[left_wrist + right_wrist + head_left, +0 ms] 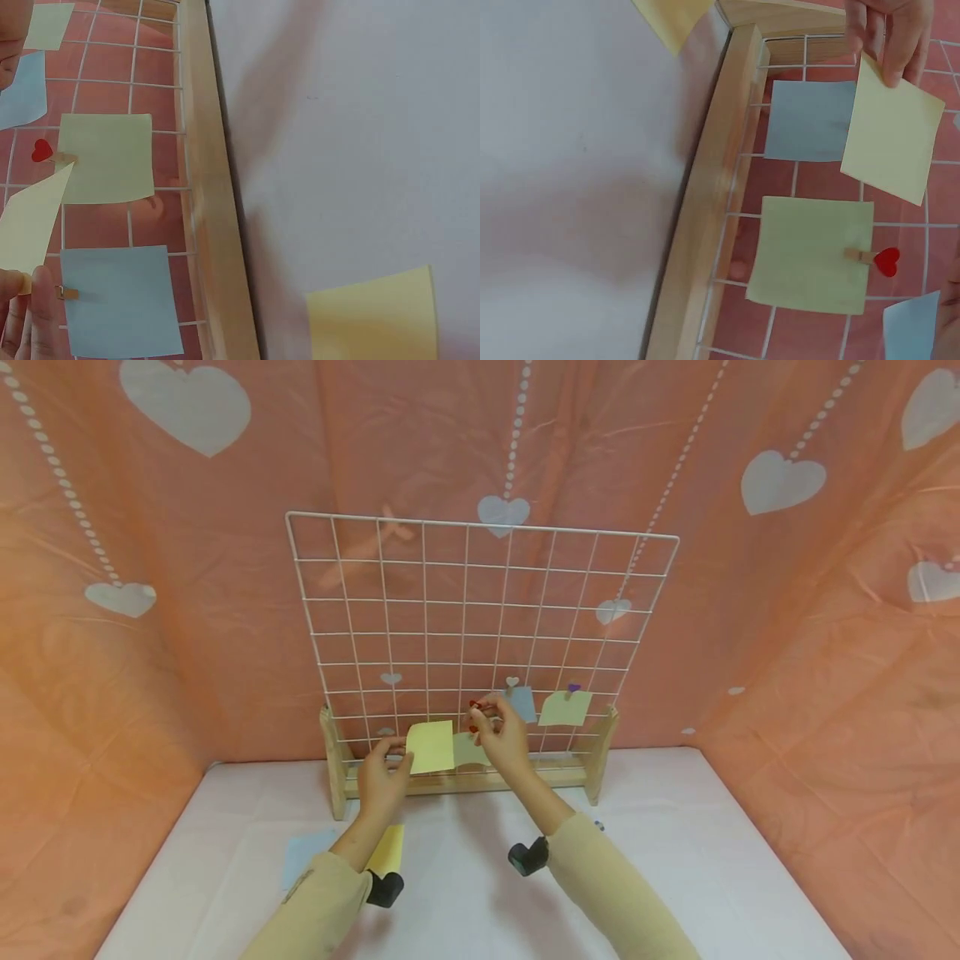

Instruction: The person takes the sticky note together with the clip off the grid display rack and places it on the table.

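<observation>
My left hand pinches a pale yellow sticky note by its edge, in front of the white wire grid. The right hand is raised just right of it, fingers curled, with a small red heart clip at its fingertips. Between the hands, a green note hangs on the grid; its red heart clip shows in the right wrist view. Behind the yellow note, a blue note hangs from a wooden clip, hidden in the head view.
Right of the hands hang another blue note and a green note with a purple heart clip. A wooden stand supports the grid. A blue note and yellow notes lie on the white table.
</observation>
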The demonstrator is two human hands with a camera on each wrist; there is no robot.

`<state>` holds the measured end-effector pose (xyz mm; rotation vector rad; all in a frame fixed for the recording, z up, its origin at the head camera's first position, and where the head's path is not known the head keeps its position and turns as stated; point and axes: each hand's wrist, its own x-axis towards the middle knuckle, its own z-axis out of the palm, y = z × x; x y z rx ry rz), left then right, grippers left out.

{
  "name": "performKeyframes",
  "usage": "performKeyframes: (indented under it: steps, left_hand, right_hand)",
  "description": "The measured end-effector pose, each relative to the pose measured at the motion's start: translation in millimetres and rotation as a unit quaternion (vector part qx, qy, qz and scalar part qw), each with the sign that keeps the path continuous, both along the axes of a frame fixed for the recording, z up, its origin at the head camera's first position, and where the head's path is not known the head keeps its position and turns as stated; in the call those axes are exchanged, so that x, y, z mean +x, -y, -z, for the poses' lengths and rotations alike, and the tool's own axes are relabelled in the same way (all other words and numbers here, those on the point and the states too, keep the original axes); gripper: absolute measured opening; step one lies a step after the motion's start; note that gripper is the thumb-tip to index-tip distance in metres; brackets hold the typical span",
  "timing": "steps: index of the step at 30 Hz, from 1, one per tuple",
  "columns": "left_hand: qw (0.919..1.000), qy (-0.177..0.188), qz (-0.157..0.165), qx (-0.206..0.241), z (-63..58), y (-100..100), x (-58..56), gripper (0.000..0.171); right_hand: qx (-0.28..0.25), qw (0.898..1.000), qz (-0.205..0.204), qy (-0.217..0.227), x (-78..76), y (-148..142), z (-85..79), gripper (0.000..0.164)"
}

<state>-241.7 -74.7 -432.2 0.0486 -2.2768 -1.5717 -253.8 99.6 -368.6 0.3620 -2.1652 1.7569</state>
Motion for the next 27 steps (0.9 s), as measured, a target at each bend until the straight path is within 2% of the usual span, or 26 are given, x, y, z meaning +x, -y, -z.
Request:
performKeyframes:
  steps: [4, 12, 23, 27]
  left_hand:
    - [0.9999, 0.002, 0.005, 0.015, 5.5, 1, 1.9, 0.021]
    - [0.997, 0.03, 0.015, 0.069, 19.8, 5, 8.6, 0.022]
    - [0.9962, 0.024, 0.018, 0.082, 29.4, 9, 15.7, 0.022]
    - [0.9956, 0.032, 0.021, 0.086, 34.0, 10, 17.9, 0.021]
  right_hand:
    - [0.007, 1.0, -0.003, -0.003, 7.8, -5, 1.0, 0.02]
    - [0.017, 1.0, 0.008, -0.009, 8.3, -16, 16.6, 0.019]
    - [0.028, 0.999, 0.033, 0.03, 17.0, -32, 26.6, 0.02]
    - [0.027, 0.999, 0.034, 0.033, 19.8, -38, 31.8, 0.019]
